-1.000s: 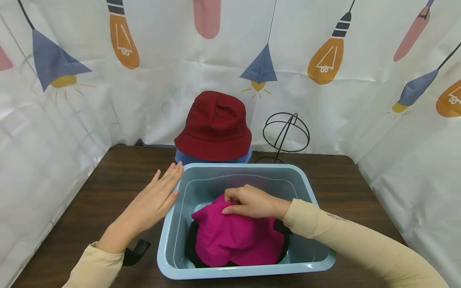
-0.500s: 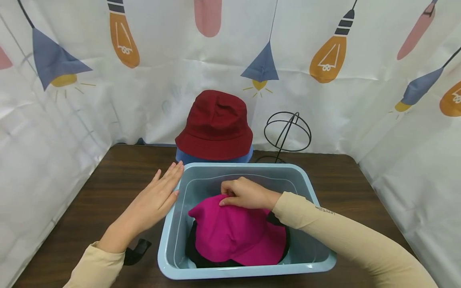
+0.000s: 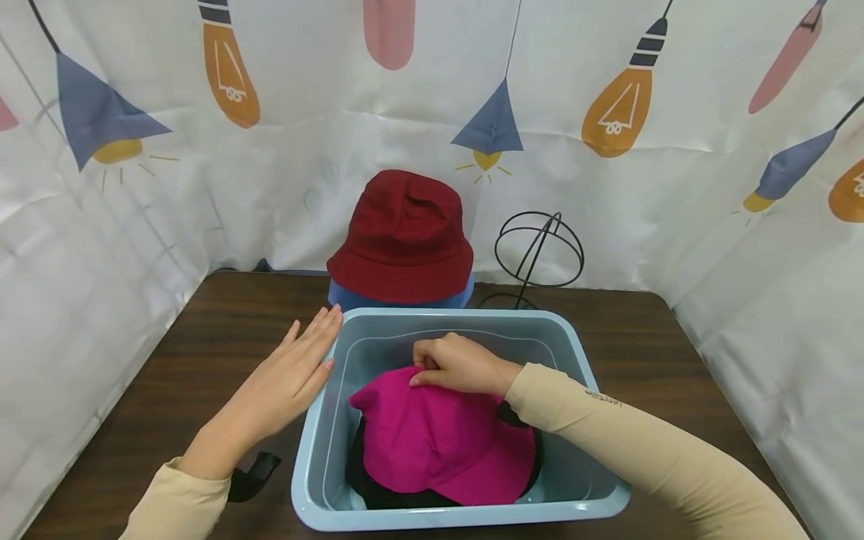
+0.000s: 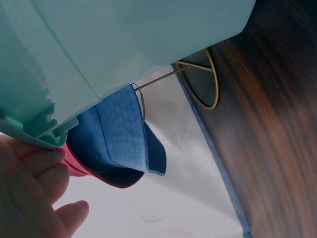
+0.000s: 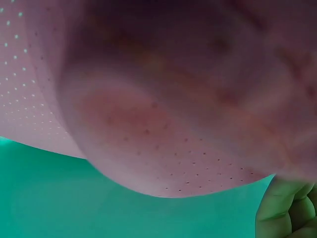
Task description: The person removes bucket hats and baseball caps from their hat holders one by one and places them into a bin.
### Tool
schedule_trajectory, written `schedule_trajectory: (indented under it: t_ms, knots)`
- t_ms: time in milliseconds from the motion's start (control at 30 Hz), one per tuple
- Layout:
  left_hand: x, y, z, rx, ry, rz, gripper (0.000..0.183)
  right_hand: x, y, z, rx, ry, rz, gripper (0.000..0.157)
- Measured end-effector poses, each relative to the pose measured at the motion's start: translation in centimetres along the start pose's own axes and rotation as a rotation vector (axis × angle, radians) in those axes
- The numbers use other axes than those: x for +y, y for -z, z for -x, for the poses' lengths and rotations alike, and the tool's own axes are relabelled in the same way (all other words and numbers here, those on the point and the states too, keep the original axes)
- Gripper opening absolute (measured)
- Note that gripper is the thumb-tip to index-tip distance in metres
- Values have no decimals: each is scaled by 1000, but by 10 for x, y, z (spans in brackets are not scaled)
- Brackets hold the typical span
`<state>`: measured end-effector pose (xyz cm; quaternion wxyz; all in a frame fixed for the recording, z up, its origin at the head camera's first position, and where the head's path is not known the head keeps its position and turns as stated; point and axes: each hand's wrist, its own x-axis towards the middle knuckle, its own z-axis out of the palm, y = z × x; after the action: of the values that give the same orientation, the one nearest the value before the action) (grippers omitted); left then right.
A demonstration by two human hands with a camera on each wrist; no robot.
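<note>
One pink cap [image 3: 439,439] lies in the blue tub [image 3: 459,517], its far side pinched by the nearer right hand [image 3: 467,364]; left hand [image 3: 278,388], fingers straight, touches the tub's left side

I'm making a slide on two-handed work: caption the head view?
Right hand pinches a pink cap, left hand beside the blue tub; red hat behind.

Cap [image 3: 439,450] in tub [image 3: 405,520] | tub on table [image 3: 648,352] | bucket hat [image 3: 403,236] behind, left of stand [image 3: 538,251]
</note>
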<state>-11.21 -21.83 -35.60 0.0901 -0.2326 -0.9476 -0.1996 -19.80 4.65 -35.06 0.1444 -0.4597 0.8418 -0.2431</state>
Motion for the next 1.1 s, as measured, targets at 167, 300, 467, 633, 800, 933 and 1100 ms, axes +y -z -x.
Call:
schedule_trajectory:
  t_ms: [167, 300, 467, 633, 800, 933, 1100]
  knots:
    - [0, -1, 1, 5, 2, -1, 60, 0, 0, 0, -2, -9, 30, 24]
    - [-2, -3, 3, 16, 1, -1, 60, 1, -3, -1, -17, -22, 49, 26]
    - [-3, -4, 3, 30, -12, -2, 60, 1, -3, 0, -19, -24, 56, 27]
    - [-3, -4, 2, 33, -22, -8, 60, 0, 2, 1, 14, -11, 23, 26]
    - [-2, -2, 2, 30, -15, -9, 60, -1, 6, 1, 30, 17, -34, 23]
    - [-2, -1, 3, 22, -9, -2, 61, -2, 8, 1, 35, 25, -77, 22]
    - [-2, -3, 4, 28, -7, 11, 61, -3, 10, 2, 47, 21, -79, 22]
